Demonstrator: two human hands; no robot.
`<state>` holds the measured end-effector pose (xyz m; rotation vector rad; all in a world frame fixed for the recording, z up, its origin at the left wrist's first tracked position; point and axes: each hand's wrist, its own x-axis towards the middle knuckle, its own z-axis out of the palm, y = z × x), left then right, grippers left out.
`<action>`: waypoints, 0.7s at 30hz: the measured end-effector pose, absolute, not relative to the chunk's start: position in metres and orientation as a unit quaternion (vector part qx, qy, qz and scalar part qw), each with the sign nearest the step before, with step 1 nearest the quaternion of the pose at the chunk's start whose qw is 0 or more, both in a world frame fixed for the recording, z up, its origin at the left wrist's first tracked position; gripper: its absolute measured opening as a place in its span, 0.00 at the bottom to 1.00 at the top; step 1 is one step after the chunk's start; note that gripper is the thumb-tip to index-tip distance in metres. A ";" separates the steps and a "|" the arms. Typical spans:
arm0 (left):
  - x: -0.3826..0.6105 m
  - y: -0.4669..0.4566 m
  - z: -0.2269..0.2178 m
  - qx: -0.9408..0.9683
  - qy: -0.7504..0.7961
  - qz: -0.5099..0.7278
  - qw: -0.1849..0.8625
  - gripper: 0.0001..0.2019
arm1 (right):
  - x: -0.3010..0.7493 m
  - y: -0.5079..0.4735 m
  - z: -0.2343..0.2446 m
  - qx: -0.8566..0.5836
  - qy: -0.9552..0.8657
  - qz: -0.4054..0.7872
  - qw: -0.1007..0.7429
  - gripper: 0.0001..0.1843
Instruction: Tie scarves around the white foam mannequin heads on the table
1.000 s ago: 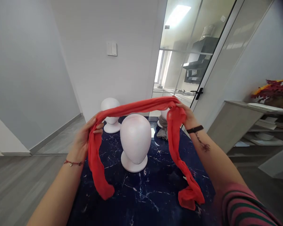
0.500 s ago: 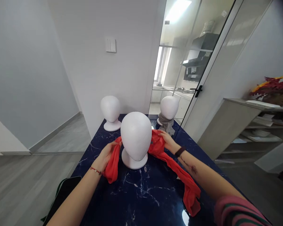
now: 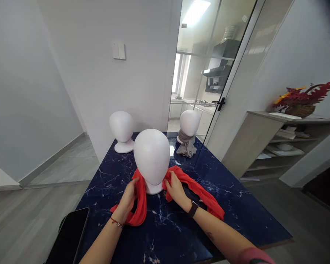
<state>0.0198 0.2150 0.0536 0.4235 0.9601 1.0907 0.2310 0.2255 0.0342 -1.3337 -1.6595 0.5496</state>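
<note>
Head view: both hands are holding a red scarf at a foam head's neck.
The scarf [image 3: 202, 190] is lying left to right across the table [image 3: 236, 216], flanking the head [image 3: 151, 156] on both sides; the left hand [image 3: 129, 195] is gripping its left part; the right hand [image 3: 176, 189] is clutching the right part; its tail is trailing rightward.

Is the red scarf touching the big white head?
Touching. The head view shows the red scarf pressed against the neck of the nearest foam mannequin head on both sides; the left hand and right hand grip it there.
</note>
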 end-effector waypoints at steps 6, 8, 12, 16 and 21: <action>0.023 0.204 0.072 0.232 0.426 0.419 0.767 0.12 | 0.226 0.212 0.036 -0.517 -0.713 0.174 0.440 0.21; 0.026 0.201 0.074 0.239 0.400 0.411 0.783 0.14 | 0.225 0.208 0.035 -0.521 -0.717 0.166 0.432 0.22; 0.035 0.198 0.070 0.234 0.378 0.424 0.789 0.14 | 0.224 0.205 0.034 -0.526 -0.722 0.164 0.419 0.23; 0.044 0.197 0.063 0.229 0.356 0.417 0.805 0.12 | 0.227 0.205 0.037 -0.510 -0.729 0.178 0.421 0.26; 0.052 0.195 0.059 0.200 0.353 0.437 0.803 0.11 | 0.240 0.195 0.060 -0.503 -0.724 0.251 0.400 0.29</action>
